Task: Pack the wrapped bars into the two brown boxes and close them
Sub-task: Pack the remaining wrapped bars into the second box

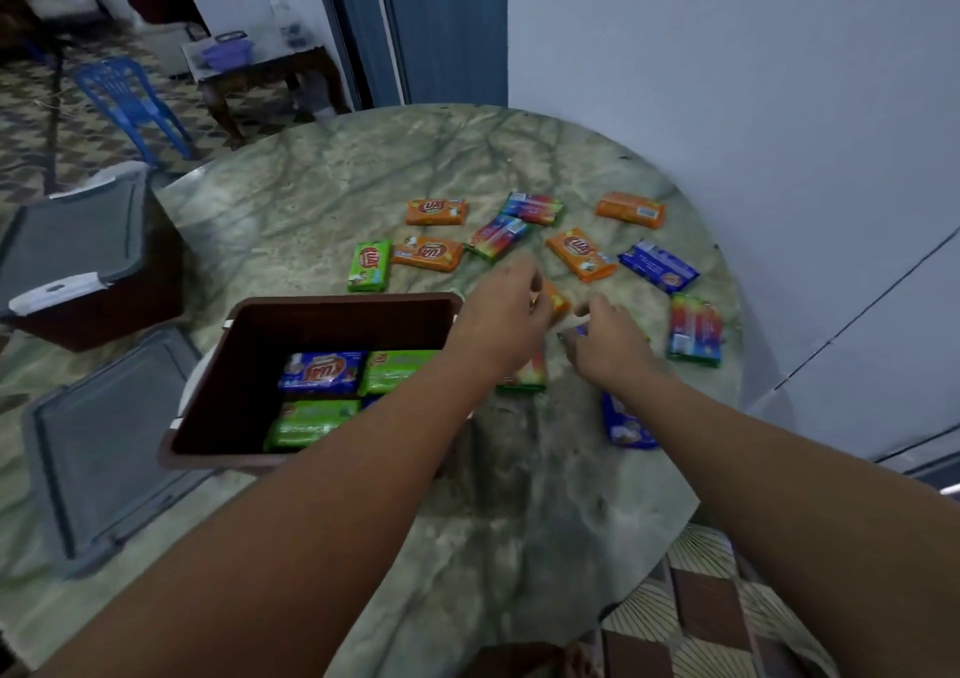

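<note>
An open brown box (332,308) near the table's front left holds a blue bar (322,372) and green bars (400,368). My left hand (506,314) reaches past its right rim and grips an orange bar (556,304). Just to the right, my right hand (605,342) curls its fingers over a bar with a blue edge (579,332), mostly hidden. A rainbow bar (524,377) lies under my left wrist. Several loose orange, rainbow, blue and green bars (428,254) lie beyond. A second brown box (93,314) stands at the left with a grey lid (78,241) on it.
Another grey lid (104,449) lies on the marble table (322,184) left of the open box. A blue bar (626,425) lies beside my right forearm. A white wall (727,80) runs close behind the table on the right. A blue chair (127,100) stands on the floor at far left.
</note>
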Demonstrator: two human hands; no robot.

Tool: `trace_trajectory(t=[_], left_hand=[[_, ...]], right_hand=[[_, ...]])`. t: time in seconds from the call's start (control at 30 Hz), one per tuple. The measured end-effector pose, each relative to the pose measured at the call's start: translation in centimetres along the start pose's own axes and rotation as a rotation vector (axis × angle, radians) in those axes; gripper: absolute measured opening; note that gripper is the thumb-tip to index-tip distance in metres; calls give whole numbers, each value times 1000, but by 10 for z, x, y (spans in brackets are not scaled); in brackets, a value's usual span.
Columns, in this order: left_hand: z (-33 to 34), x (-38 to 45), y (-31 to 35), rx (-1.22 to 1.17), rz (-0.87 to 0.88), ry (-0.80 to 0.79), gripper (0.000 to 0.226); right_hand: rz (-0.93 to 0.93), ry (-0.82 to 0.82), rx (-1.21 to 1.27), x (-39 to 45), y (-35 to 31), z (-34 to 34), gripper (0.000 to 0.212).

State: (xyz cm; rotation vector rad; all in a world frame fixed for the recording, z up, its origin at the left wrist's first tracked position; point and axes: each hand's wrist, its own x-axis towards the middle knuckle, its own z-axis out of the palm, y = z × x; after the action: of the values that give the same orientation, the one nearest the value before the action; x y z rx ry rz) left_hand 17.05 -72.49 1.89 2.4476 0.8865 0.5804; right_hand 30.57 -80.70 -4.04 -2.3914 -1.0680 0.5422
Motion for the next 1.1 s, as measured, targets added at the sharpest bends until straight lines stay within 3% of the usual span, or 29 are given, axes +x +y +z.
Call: trace_trajectory(t=[0.43,0.6,0.73,0.9,0.93,1.03,1.1], left_hand=[[73,5,-14,408,-247,-294,24],[85,1,-23,641,-216,-351,33],[91,0,-28,366,-448,-335,45],[82,7,-20,-32,-734,-248,76],[83,7,-19,-63,-753,-251,72],[86,1,-11,-81,-720,-284,28],[92,-3,-8,-131,-709,-282,23]], right_hand=[[97,-50,-95,-3,50,-10,45],[138,-62,-73,-10,62,-6,51],[145,-40,-36,-14,64,-6,50],[186,-45,-24,-16,64,-7,57],[204,-52,-25,-16,64,-7,61],[267,-74,-27,-19,64,-6,82],[308,-96,-50,-21,64,-4,98]])
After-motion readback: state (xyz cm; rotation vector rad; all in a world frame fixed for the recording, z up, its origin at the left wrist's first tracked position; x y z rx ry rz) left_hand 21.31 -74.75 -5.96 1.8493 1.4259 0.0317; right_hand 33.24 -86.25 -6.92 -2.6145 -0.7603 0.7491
